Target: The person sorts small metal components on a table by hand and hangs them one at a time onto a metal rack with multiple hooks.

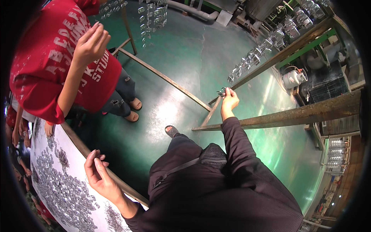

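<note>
My right hand [229, 102] is raised at centre right, its fingertips closed on a few small shiny metal pieces [221, 92] whose exact kind I cannot make out. Just beyond it hangs a string of similar metal pieces [253, 57] beside a rusty frame bar. At lower left, my left hand [101, 176] is palm up over the table's edge, fingers loosely bent and apart, with nothing visible in it. Under and beside that hand, a white-topped table [40, 145] bears a big heap of silvery metal pieces [63, 193] and small piles of thin dark wire bits [113, 218].
A person in a red top [42, 58] stands at left, one hand raised. Rusty frame bars [166, 77] cross the green floor [174, 46]; a thick bar [301, 117] runs right of my arm. More strung pieces [152, 19] hang at the back. A gas cylinder [293, 78] stands right.
</note>
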### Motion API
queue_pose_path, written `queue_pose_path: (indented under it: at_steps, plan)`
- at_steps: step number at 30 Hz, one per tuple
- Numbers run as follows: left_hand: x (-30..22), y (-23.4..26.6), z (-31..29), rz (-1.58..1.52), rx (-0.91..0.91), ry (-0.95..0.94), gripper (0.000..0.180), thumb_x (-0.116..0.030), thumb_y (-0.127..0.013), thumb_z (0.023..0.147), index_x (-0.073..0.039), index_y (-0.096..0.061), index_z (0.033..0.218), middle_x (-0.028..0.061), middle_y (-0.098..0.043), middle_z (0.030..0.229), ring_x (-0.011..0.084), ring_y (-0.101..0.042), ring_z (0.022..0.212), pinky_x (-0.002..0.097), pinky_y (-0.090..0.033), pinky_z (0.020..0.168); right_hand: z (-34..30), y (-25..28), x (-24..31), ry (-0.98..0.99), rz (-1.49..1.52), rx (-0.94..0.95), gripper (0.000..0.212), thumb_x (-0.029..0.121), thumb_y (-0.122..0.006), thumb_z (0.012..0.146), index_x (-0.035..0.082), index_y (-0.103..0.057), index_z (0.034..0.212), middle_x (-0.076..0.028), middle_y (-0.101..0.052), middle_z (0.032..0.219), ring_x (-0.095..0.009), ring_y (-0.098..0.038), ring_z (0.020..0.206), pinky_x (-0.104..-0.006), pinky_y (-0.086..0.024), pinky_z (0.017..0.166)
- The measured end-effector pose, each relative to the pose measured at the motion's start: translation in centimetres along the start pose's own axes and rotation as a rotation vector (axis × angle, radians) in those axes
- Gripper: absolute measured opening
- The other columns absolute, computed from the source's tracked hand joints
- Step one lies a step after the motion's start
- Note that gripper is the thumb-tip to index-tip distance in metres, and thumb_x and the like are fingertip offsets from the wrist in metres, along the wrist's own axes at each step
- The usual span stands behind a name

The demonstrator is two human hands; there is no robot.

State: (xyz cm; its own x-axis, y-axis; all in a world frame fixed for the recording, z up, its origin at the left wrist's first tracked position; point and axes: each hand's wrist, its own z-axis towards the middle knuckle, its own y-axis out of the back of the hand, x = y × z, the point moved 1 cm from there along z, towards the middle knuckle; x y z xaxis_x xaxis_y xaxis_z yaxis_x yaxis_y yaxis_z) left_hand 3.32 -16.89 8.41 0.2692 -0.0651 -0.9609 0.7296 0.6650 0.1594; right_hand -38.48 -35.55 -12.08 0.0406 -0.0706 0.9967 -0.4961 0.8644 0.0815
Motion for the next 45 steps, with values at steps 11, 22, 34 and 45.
queue_pose_path:
  at_steps: [11,22,34,45]
  plan:
    - [11.4,5.5,1.8,0.283,-0.273,0.02,0.015,-0.009,-0.059,0.086,-0.004,-0.064,0.098,0.01,-0.064,0.092,0.0167,-0.062,0.082,0.0266,-0.048,0.07,-13.2,-3.8,3.7,0.579,-0.316,0.882,0.012,0.009,-0.062,0.084,0.002,-0.068,0.091,-0.008,-0.066,0.085,-0.016,-0.06,0.079,-0.029,-0.047,0.073]
    - [23.1,20.6,-4.4,0.979,-0.965,0.354,0.021,-0.008,-0.064,0.078,-0.002,-0.065,0.098,0.0138,-0.062,0.097,0.0297,-0.055,0.09,0.038,-0.046,0.079,-34.1,-15.4,9.8,0.81,-0.045,2.025,0.007,-0.002,-0.068,0.076,0.0,-0.066,0.082,-0.007,-0.063,0.08,-0.016,-0.058,0.074,-0.0257,-0.045,0.066]
    - [24.0,26.0,-3.7,1.284,-0.886,0.544,0.015,-0.019,-0.06,0.084,-0.006,-0.064,0.089,0.0077,-0.063,0.089,0.0261,-0.058,0.084,0.0377,-0.046,0.07,-48.4,-19.1,11.9,1.191,0.271,2.697,0.008,0.011,-0.072,0.071,0.01,-0.069,0.079,0.001,-0.065,0.076,-0.016,-0.058,0.072,-0.0284,-0.038,0.066]
    - [13.5,12.6,-4.9,-0.336,-0.992,0.685,0.023,-0.013,-0.051,0.092,0.001,-0.059,0.109,0.0059,-0.062,0.085,0.0135,-0.063,0.077,0.0242,-0.052,0.065,-50.8,-14.6,11.5,1.194,0.267,2.77,0.003,0.012,-0.07,0.073,0.01,-0.068,0.074,0.002,-0.064,0.073,-0.017,-0.057,0.07,-0.0298,-0.035,0.068]
